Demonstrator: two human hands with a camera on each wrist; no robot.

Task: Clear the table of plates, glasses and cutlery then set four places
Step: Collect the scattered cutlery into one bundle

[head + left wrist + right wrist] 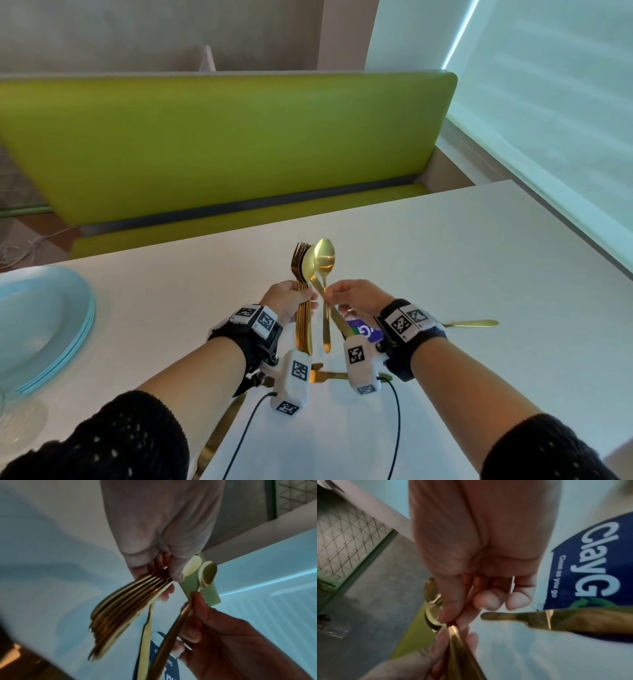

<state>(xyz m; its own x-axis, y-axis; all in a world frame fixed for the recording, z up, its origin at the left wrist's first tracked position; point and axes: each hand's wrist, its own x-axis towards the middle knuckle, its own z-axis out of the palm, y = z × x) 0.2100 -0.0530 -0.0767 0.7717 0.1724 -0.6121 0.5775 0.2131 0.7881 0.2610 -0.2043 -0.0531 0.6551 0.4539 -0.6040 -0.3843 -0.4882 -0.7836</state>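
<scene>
My left hand (301, 297) grips a bundle of gold forks and spoons (303, 308) upright above the white table (445, 257). The bundle's handles (123, 609) fan out below the curled fingers (175, 573). Right beside it, my right hand (334, 296) pinches a single gold spoon (325, 260) by its neck, bowl up and handle hanging down. In the right wrist view thumb and forefinger (452, 614) close on that spoon (433, 608). A gold knife (573, 619) lies on the table under the hands.
A stack of light blue plates (44, 325) sits at the table's left edge, with a clear glass (13, 421) just in front of it. A blue ClayGo packet (363, 329) lies under my right wrist. More gold cutlery (472, 323) lies to the right. A green bench (222, 144) runs behind.
</scene>
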